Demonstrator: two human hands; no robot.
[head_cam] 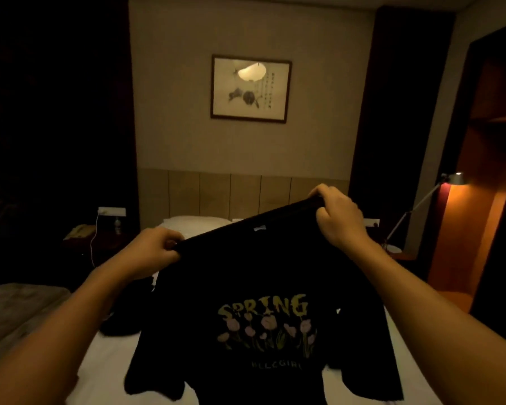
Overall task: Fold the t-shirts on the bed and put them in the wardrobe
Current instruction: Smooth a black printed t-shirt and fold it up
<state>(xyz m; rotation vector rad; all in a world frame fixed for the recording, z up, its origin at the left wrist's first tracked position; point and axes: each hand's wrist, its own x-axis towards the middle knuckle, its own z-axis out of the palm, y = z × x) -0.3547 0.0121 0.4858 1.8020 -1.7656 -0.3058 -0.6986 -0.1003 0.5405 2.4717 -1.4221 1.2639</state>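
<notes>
The black t-shirt hung in the middle of the frame, held up over the bed with its flower print facing the camera. The left hand pinched one shoulder edge with curled fingers, and the right hand, higher in the frame, gripped the other shoulder the same way. The shirt was spread open and unfolded, its sleeves and hem draping down toward the white sheet at the bottom of the frame.

By the look of it the task was at an early stage: this shirt had no fold in it yet and had not gone near the wardrobe, which showed only as a lit wooden opening at the right edge. A dark heap lay on the sheet at lower left, possibly more shirts waiting, though the dim light made it hard to tell what it was or how many pieces. The shirt's lowest part was cut off by the bottom edge.
</notes>
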